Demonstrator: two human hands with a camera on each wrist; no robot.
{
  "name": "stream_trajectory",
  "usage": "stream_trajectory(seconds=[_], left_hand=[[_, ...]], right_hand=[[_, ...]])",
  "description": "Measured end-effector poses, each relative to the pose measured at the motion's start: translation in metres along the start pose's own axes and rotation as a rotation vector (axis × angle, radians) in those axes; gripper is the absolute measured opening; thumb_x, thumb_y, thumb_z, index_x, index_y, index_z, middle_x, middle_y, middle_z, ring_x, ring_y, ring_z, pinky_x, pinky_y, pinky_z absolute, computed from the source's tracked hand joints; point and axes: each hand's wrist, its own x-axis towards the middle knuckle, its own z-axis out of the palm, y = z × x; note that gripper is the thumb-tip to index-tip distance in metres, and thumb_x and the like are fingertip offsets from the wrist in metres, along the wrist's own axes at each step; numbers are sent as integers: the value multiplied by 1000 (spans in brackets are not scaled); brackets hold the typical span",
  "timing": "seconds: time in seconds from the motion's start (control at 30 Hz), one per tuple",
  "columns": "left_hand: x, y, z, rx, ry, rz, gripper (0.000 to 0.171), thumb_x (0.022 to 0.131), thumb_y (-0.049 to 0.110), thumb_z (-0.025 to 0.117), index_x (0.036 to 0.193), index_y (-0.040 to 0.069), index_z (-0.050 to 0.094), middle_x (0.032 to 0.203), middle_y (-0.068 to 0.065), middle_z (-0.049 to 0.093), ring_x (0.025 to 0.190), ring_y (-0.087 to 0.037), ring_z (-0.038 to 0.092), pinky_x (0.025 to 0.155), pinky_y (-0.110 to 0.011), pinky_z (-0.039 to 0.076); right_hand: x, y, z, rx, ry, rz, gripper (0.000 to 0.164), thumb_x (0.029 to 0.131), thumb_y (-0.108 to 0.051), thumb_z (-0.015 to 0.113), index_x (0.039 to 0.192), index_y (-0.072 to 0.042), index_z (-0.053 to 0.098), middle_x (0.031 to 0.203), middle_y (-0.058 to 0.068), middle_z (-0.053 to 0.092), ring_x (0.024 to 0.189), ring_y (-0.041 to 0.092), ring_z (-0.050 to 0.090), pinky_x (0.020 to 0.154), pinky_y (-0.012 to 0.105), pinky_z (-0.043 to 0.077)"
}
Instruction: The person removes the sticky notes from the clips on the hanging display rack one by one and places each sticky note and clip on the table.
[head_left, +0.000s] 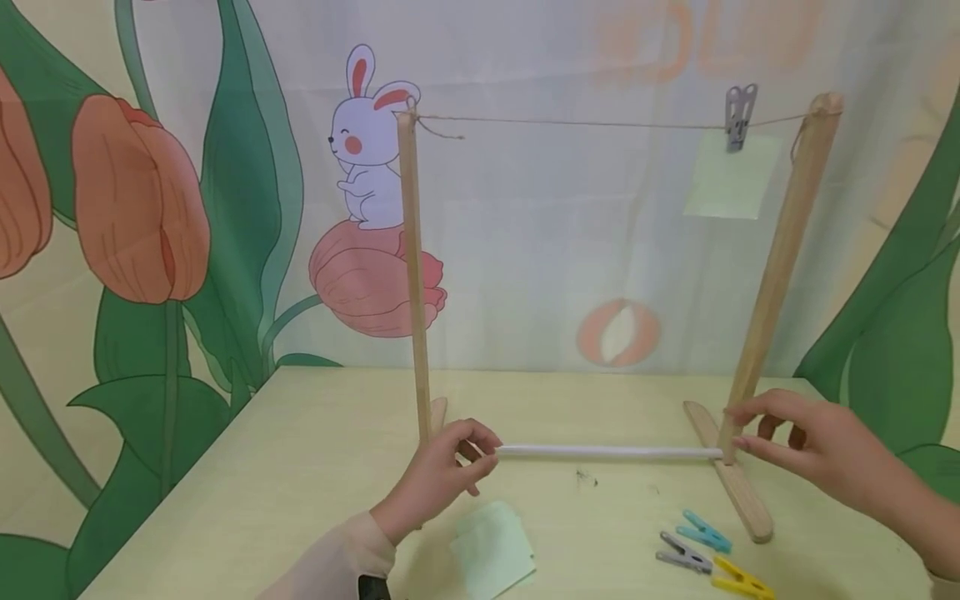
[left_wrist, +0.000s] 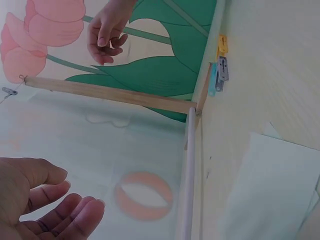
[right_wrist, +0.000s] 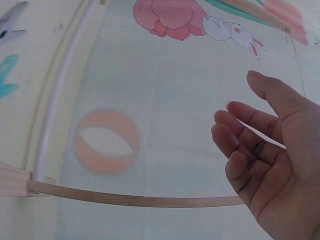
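A wooden frame carries a string (head_left: 562,123) between its left post (head_left: 414,275) and right post (head_left: 780,258). Low down, a white rod (head_left: 607,452) runs across between the posts. My left hand (head_left: 444,467) overlaps the rod's left end in the head view; the left wrist view shows its fingers loosely curved around nothing. Beside the right post's foot is my right hand (head_left: 817,429), and its loosely bent fingers hold nothing in the right wrist view (right_wrist: 280,155). A grey clothespin (head_left: 738,117) clips a pale green paper square (head_left: 731,177) to the string near the right post.
Pale green paper sheets (head_left: 493,550) lie on the table (head_left: 300,467) below my left hand. Blue (head_left: 703,532), grey (head_left: 684,553) and yellow (head_left: 741,577) clothespins lie by the right wooden foot (head_left: 746,504). Behind the table hangs a printed cloth (head_left: 525,250).
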Motion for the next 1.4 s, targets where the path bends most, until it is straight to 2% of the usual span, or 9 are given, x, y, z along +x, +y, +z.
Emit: stream_trajectory(seconds=[0.27, 0.5, 0.63, 0.77, 0.9, 0.97, 1.23, 1.4], left_hand=[[21, 18, 8, -6, 10, 39, 13, 91, 10, 65, 103, 6, 63, 99, -12, 63, 82, -19, 64, 55, -23, 58], [35, 39, 14, -33, -9, 77, 14, 92, 10, 64, 105, 7, 63, 101, -11, 63, 83, -16, 63, 57, -24, 58], [44, 53, 16, -25, -13, 110, 14, 91, 10, 64, 105, 7, 63, 103, -12, 64, 81, -14, 64, 57, -24, 59], [55, 68, 20, -30, -24, 114, 14, 91, 10, 64, 105, 8, 63, 104, -10, 65, 81, -12, 63, 58, -27, 59], [67, 80, 23, -37, -27, 123, 15, 91, 10, 64, 106, 8, 63, 103, -8, 65, 79, -9, 62, 60, -34, 61], [73, 84, 25, -45, -25, 125, 16, 92, 11, 64, 107, 8, 63, 101, -9, 65, 77, -8, 62, 60, -36, 61], [103, 92, 26, -91, -17, 120, 19, 92, 10, 64, 110, 7, 61, 100, -14, 64, 72, -10, 64, 58, -29, 60], [119, 98, 26, -102, -2, 105, 21, 92, 12, 64, 112, 8, 61, 101, -13, 64, 72, -12, 66, 60, -32, 61]], right_hand=[[25, -7, -17, 49, 25, 13, 19, 87, -15, 71, 105, -21, 69, 88, -14, 66, 70, -7, 52, 52, 17, 43], [41, -10, -29, 90, 47, 16, 20, 87, -12, 70, 105, -20, 69, 87, -24, 63, 70, -4, 53, 52, 16, 43], [50, -11, -38, 123, 34, 53, 19, 89, -14, 68, 107, -19, 68, 84, -22, 64, 66, -1, 54, 50, 18, 41], [58, -11, -48, 152, 27, 103, 17, 91, -16, 66, 108, -19, 68, 81, -20, 64, 62, 3, 55, 49, 20, 41], [68, -12, -56, 168, 32, 119, 17, 92, -17, 65, 110, -19, 67, 80, -21, 62, 59, 6, 54, 48, 20, 41], [74, -13, -61, 157, 31, 112, 19, 93, -18, 64, 111, -17, 66, 81, -21, 62, 59, 7, 53, 48, 20, 41], [98, -22, -81, 143, 24, 223, 25, 94, -25, 63, 118, -16, 64, 80, -29, 62, 65, 6, 54, 50, 21, 43], [108, -21, -91, 169, 58, 217, 23, 95, -26, 61, 116, -18, 64, 76, -23, 63, 68, 4, 55, 50, 21, 44]])
